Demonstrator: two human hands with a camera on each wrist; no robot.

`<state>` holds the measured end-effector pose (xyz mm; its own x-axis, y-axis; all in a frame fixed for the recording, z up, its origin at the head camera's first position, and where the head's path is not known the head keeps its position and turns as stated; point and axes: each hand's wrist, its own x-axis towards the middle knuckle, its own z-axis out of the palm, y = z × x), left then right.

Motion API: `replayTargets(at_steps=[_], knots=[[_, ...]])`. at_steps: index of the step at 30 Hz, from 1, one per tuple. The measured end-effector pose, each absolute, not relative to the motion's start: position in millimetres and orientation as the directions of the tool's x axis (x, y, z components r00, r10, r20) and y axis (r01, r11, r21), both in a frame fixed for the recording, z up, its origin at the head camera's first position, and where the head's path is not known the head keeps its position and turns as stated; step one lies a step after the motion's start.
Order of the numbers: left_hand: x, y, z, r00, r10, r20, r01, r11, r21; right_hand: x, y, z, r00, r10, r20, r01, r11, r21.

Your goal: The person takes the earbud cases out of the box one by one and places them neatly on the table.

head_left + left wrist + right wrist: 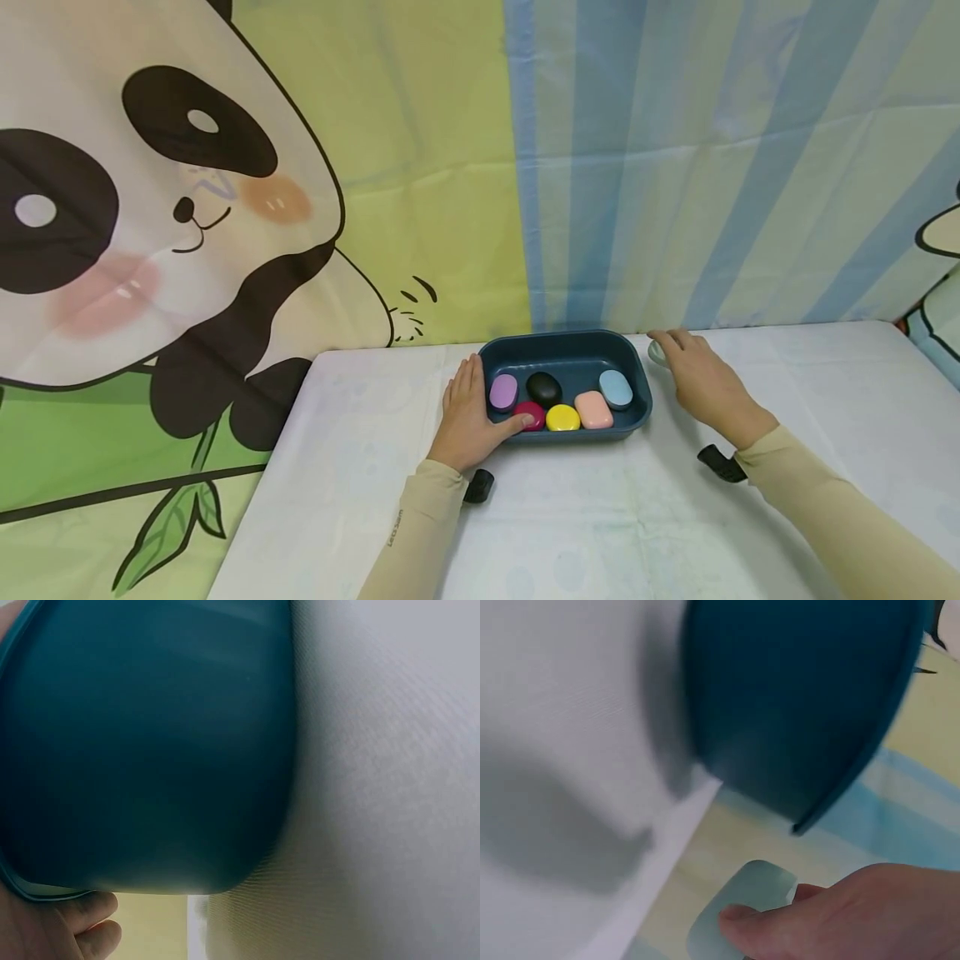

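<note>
On the white table stands a dark blue tray (567, 437) with smooth rounded pieces like soap bars inside. They are purple (503, 392), black (543, 389), red (529, 415), yellow (562, 418), pink (593, 410) and light blue (615, 389). My left hand (467, 421) rests on the tray's left end, fingers straight along the wall and thumb over the near rim by the red piece. To the right of the tray, above the table, my right hand (705, 387) pinches a pale green rounded piece (746, 904) between thumb and fingers. Part of that piece is hidden by the thumb.
The white tabletop (570, 517) extends around the tray. Behind its back edge hangs a cloth (442, 167) printed with a panda and blue stripes, close to the tray's far side. Black wrist straps (722, 463) sit at both wrists.
</note>
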<state>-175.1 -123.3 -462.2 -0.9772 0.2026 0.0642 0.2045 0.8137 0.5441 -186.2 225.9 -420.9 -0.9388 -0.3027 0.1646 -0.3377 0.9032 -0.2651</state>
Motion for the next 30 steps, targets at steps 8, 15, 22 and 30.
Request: replayTargets(at_steps=[8,15,22,30], knots=[[-174,-123,-461,-0.976,0.207,0.073,0.212,0.806,0.552,-195,238,-441,-0.926,-0.339,0.166,-0.371,0.897,-0.240],[-175,-124,-461,-0.976,0.207,0.074,0.213,0.808,0.550,-200,245,-450,-0.901,-0.400,0.168,-0.430,0.875,-0.223],[-175,-122,-461,-0.976,0.204,0.071,0.209,0.813,0.543,-206,249,-456,-0.884,-0.432,0.176,-0.463,0.858,-0.221],[-174,-122,-460,-0.979,0.196,0.062,0.198,0.819,0.538,-210,251,-459,-0.869,-0.456,0.192,-0.490,0.846,-0.210]])
